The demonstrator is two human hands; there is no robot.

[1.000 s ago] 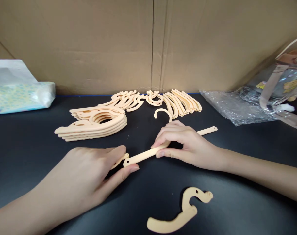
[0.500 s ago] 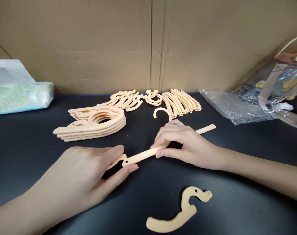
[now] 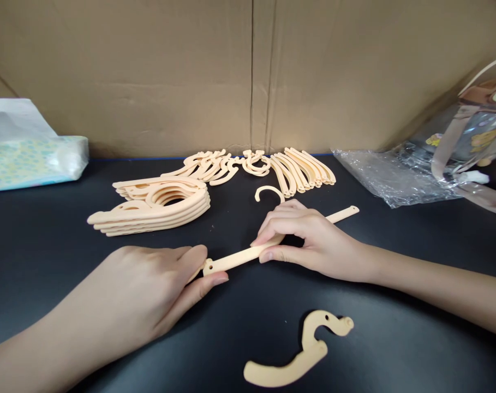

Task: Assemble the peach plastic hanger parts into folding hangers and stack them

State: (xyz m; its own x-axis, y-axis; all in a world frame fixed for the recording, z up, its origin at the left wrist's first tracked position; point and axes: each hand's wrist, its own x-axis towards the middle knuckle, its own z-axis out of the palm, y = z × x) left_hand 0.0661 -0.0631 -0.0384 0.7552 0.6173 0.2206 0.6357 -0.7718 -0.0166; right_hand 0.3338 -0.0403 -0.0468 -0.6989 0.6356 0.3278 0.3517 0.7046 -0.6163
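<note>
My right hand (image 3: pixel 309 234) is closed on the middle of a cream plastic hanger piece (image 3: pixel 239 258), whose hook (image 3: pixel 270 191) sticks up behind the fingers. One arm of this piece reaches out to the right past my hand. My left hand (image 3: pixel 157 289) is closed on a curved hanger arm (image 3: pixel 196 272), mostly hidden under its fingers. The arm's tip meets the holed left end of the hooked piece, and I cannot tell whether they are joined. A separate jointed, curved hanger part (image 3: pixel 288 368) lies on the black table nearest me.
Stacked folded hangers (image 3: pixel 157 215) lie at the left. Loose curved parts (image 3: pixel 207 166), hooks (image 3: pixel 256 164) and arms (image 3: pixel 303 172) are grouped at the back. A tissue pack (image 3: pixel 35 161) stands far left; a plastic bag (image 3: pixel 399 174) and a strapped clear bottle (image 3: pixel 468 131) are right. Cardboard (image 3: pixel 149 76) walls the back.
My left hand has turned slightly, bringing the curved arm's tip against the holed end of the hooked piece. My right hand keeps its hold almost unmoved.
</note>
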